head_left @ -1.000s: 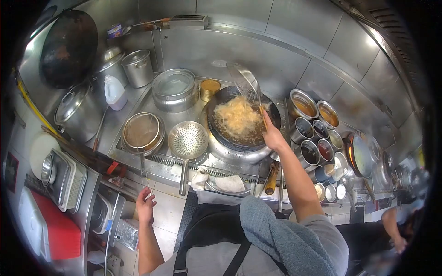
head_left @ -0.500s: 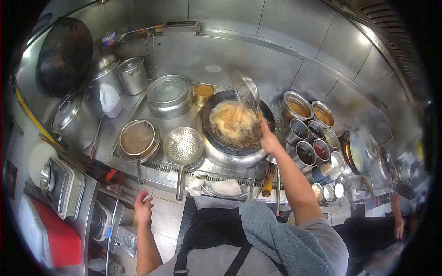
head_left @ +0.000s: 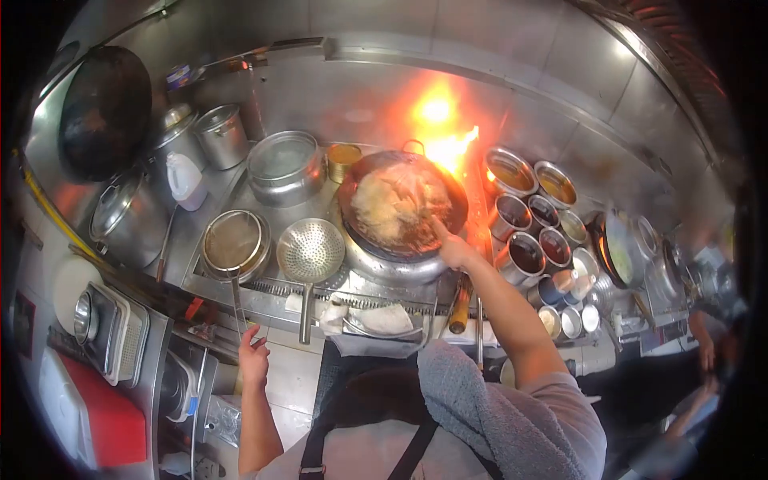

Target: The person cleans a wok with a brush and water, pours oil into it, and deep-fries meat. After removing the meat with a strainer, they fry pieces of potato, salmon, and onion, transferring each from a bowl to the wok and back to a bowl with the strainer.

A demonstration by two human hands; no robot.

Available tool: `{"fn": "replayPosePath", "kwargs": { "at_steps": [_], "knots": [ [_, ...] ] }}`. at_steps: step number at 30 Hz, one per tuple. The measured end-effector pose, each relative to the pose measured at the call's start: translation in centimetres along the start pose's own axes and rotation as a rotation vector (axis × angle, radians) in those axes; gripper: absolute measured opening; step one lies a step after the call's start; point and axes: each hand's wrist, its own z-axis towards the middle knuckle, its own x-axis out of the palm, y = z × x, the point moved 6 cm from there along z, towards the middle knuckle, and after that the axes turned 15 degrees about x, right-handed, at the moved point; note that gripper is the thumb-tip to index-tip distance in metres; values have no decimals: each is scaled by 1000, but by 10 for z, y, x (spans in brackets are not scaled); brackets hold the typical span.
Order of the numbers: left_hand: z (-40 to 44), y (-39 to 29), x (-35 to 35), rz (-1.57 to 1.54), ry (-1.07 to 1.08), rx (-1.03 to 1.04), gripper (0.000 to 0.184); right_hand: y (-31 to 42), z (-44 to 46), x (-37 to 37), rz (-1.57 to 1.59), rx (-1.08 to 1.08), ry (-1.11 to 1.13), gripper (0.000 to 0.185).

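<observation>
My right hand (head_left: 457, 251) is closed around the wooden handle of a skimmer (head_left: 437, 227). The skimmer's head is down in the wok (head_left: 358, 236), where bubbling oil and pale, battered-looking food (head_left: 396, 200) hide most of it. Tall flames (head_left: 448, 144) rise behind the wok's far right side. Low at the left, my left hand (head_left: 254, 357) is raised with its fingers apart, close to the handle end of a round mesh strainer (head_left: 233, 242). Whether a fingertip touches that handle I cannot make out. A perforated metal ladle (head_left: 311, 251) rests between strainer and wok.
Several sauce containers (head_left: 526, 253) stand right of the wok. A lidded pot (head_left: 284, 166) and a tin (head_left: 343, 160) are behind it to the left. White cloths (head_left: 384, 319) lie along the stove's front edge. Another person's hand (head_left: 707, 352) shows at far right.
Flames have flared up behind the wok. My right hand has lowered the skimmer from above the wok's back edge into the oil. My left hand stays about where it was.
</observation>
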Motion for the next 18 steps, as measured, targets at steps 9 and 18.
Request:
{"fn": "replayPosePath", "kwargs": {
  "at_steps": [9, 18],
  "knots": [
    [-28, -38, 48, 47, 108, 68, 69, -18, -25, 46, -192, -117, -54, 108],
    [-115, -30, 38, 130, 133, -40, 67, 29, 46, 28, -457, -311, 61, 28]
  ]
}}
